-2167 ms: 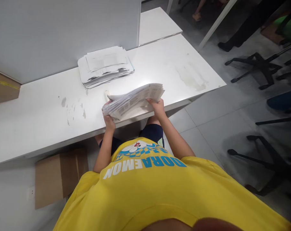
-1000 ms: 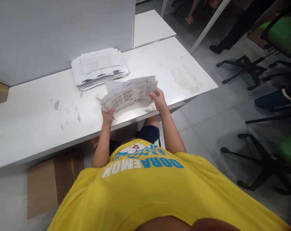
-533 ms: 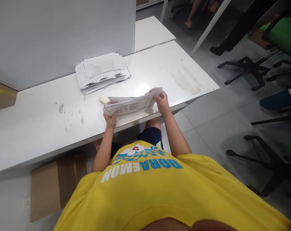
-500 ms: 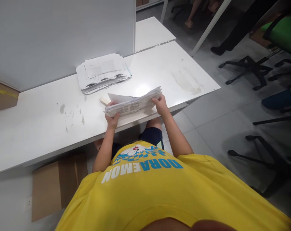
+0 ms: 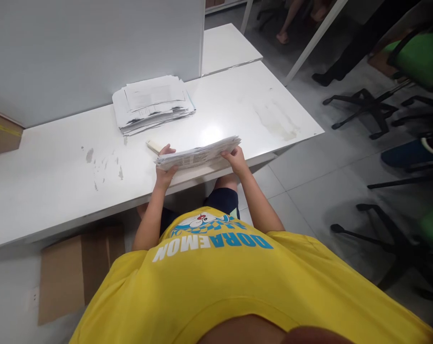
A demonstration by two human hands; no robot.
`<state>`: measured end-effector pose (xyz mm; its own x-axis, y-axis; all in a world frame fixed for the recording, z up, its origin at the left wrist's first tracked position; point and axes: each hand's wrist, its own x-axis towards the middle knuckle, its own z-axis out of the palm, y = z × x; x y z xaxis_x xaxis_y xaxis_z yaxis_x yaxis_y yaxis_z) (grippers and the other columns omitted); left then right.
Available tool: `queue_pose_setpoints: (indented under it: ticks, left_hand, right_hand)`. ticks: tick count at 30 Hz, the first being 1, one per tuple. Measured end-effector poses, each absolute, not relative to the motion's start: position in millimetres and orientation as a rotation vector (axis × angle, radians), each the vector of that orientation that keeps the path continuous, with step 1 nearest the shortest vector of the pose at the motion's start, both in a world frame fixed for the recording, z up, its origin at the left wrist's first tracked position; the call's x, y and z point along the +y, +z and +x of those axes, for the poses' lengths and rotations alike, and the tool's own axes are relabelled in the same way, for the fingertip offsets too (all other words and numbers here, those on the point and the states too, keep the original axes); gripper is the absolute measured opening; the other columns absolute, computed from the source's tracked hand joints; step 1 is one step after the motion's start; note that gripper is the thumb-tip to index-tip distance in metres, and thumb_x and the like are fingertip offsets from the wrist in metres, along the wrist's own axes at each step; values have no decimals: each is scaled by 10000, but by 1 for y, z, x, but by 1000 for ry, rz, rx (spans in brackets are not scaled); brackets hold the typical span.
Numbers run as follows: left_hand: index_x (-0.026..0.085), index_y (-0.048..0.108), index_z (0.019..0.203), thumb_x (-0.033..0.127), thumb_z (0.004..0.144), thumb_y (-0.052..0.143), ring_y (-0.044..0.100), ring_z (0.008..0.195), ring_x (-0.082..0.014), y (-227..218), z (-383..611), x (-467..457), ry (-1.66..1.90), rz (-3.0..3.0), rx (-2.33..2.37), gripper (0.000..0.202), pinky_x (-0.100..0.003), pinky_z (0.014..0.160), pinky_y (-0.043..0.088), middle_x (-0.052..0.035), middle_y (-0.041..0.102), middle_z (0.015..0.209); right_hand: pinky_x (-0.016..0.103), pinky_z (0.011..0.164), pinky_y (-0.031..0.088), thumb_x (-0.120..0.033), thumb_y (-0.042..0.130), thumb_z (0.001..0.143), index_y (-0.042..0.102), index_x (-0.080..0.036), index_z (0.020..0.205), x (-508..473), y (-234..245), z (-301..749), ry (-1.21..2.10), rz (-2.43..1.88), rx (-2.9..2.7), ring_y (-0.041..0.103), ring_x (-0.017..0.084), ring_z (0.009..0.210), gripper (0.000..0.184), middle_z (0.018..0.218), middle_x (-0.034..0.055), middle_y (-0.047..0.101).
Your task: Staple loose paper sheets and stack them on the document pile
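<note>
Between my two hands a stack of papers (image 5: 198, 154) is tilted up on its long edge at the front of the white desk (image 5: 231, 110). My left hand (image 5: 165, 168) grips its left end, thumb on the near face and fingers behind. At the right end, my right hand (image 5: 235, 158) holds it with the thumb in front; its other fingers are partly hidden. Just behind my left hand lies a small cream-coloured flat object (image 5: 154, 146), its kind unclear. Farther back, a larger pile of papers (image 5: 154, 102) rests flat on the desk.
A grey partition (image 5: 94, 48) rises behind the desk. A cardboard box (image 5: 3, 134) stands at the left end, and another cardboard piece (image 5: 62, 277) is under the desk. Right, on the floor, are wheeled chairs (image 5: 367, 112) and another person's leg (image 5: 360, 48).
A loose sheet that stuck up behind the held stack no longer shows; the stack looks flatter and more even. My right hand has shifted slightly left and down.
</note>
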<state>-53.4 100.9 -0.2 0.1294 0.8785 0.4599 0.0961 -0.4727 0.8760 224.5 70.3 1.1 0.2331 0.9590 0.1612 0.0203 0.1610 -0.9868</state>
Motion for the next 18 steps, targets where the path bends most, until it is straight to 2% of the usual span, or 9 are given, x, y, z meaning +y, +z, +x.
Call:
queue_pose_setpoints:
  ticks: [4, 6, 9, 12, 16, 18]
  left_hand:
    - [270, 563, 1310, 686, 741, 716, 623, 1194, -278, -1, -52, 100, 1461, 1698, 846, 721, -397, 1018, 524, -100, 652, 1196]
    - [243, 595, 1252, 697, 710, 737, 652, 1155, -286, -3, -49, 98, 1439, 1664, 895, 721, -419, 1008, 542, -112, 673, 1180]
    - [194, 677, 1065, 741, 658, 745, 713, 1029, -297, -5, -50, 88, 1384, 1543, 1104, 685, -450, 960, 584, -125, 732, 1048]
    - [168, 726, 955, 656, 656, 801, 738, 967, -315, 6, -70, 69, 1386, 1427, 1350, 578, -474, 935, 605, -130, 766, 956]
    - [139, 743, 989, 513, 671, 847, 741, 971, -329, 39, -139, 53, 1436, 1330, 1584, 502, -505, 959, 596, -136, 778, 979]
    - [132, 737, 1030, 492, 653, 859, 726, 1027, -337, 55, -190, 54, 1428, 1320, 1665, 535, -513, 999, 574, -142, 771, 1046]
  right_hand:
    - [466, 923, 539, -776, 774, 547, 654, -226, 919, 76, 2, 223, 949, -1193, -1138, 670, 294, 985, 675, 966, 74, 734]
    - [470, 913, 544, -763, 789, 536, 657, -226, 907, 77, 4, 222, 956, -1198, -1130, 674, 297, 976, 666, 959, 69, 740]
    - [463, 887, 554, -762, 780, 557, 672, -221, 888, 71, 12, 216, 924, -1195, -1112, 683, 297, 950, 644, 952, 67, 749]
    - [445, 842, 564, -733, 731, 676, 712, -215, 893, 59, 31, 203, 902, -1226, -1255, 691, 303, 936, 562, 948, 65, 758]
    - [407, 812, 560, -642, 603, 871, 751, -229, 967, 49, 65, 170, 926, -1203, -1720, 690, 295, 936, 450, 965, 55, 758]
    - [416, 867, 549, -626, 552, 913, 740, -242, 1064, 56, 73, 153, 927, -1157, -1906, 679, 288, 970, 453, 1012, 54, 749]
